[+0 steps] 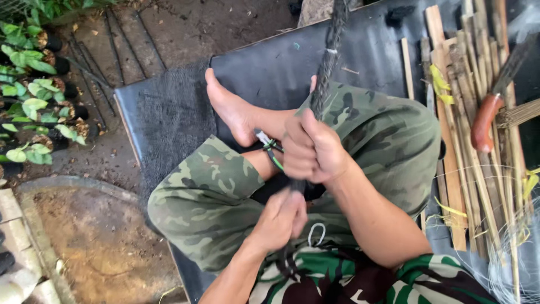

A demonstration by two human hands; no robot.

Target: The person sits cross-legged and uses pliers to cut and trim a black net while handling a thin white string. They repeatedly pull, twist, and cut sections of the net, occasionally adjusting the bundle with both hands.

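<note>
I sit cross-legged in camouflage trousers on a black mat (270, 62). A dark twisted rope (329, 56) runs from the top of the view down into my lap. My right hand (312, 149) is closed around the rope where it passes over my knee. Just below it, my left hand (281, 219) pinches the rope's lower end. A small tool with green cord (270, 147) lies next to my ankle, just left of my right hand. My bare foot (228, 107) rests on the mat.
Bamboo sticks and wooden slats (467, 112) lie on the mat at the right, with a knife with a reddish-brown handle (485, 121) on them. Fine mesh netting (169, 118) covers the mat's left edge. Potted seedlings (34, 101) stand at far left on bare soil.
</note>
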